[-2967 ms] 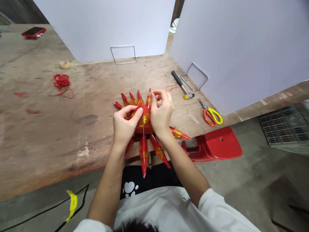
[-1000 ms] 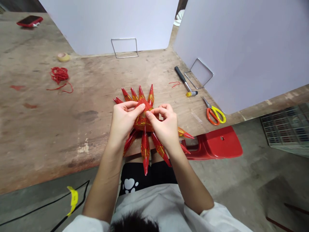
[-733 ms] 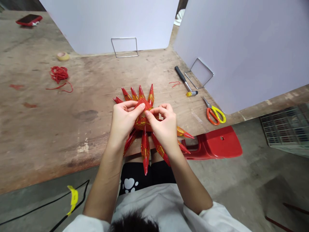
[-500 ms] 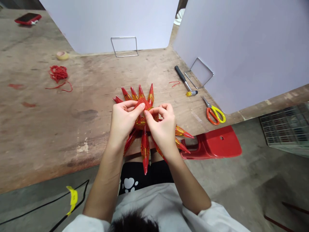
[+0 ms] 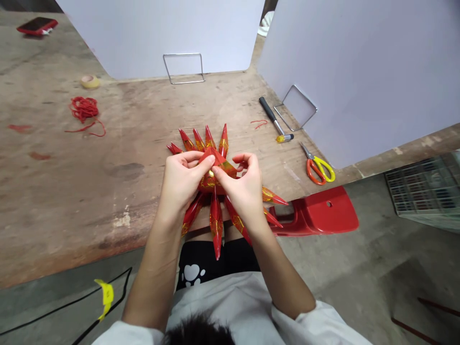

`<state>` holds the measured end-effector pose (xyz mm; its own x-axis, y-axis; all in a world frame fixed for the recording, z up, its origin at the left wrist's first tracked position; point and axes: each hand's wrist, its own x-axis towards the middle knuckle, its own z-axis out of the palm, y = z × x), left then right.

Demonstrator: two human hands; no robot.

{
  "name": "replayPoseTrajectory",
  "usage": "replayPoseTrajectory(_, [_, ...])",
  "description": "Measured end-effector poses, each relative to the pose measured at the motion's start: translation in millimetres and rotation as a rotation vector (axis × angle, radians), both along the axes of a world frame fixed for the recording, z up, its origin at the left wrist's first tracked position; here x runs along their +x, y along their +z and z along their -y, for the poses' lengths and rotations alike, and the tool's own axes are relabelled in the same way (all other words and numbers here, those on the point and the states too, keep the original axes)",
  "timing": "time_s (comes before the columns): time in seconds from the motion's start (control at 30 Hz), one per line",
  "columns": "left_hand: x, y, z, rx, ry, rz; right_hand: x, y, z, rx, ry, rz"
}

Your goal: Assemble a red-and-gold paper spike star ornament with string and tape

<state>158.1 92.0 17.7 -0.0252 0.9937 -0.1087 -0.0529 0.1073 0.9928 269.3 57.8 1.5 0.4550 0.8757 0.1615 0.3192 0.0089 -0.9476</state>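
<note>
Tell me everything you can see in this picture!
spiky foil ornament: 1, red and gold, at the table's near edge
phone: 1, red, far left on the table
tape roll: 1, cream, left on the table
string bundle: 1, red, left on the table
small hammer: 1, black and silver, right on the table
scissors: 1 pair, orange and yellow, right on the table
wire stands: 2, silver, at the boards' feet
boards: 2, white, standing at the table's far side
plastic seat: 1, red, past the table's right edge
wooden table: 1, brown, in front of the person
left hand: 1, pinching the ornament's folded middle
right hand: 1, pinching the ornament's folded middle
</note>
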Motion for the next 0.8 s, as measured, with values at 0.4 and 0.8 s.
replayPoseTrajectory(0.4, [-12.2,5.6,-3.5,0.001,-0.22,-0.113,27.2,7.7,-16.8,-0.147,0.481,-0.505])
replayPoseTrajectory(0.8, [-28.3,-2.6,-10.9,-0.092,-0.38,-0.108,30.6,9.1,-22.0,-0.21,0.587,-0.481])
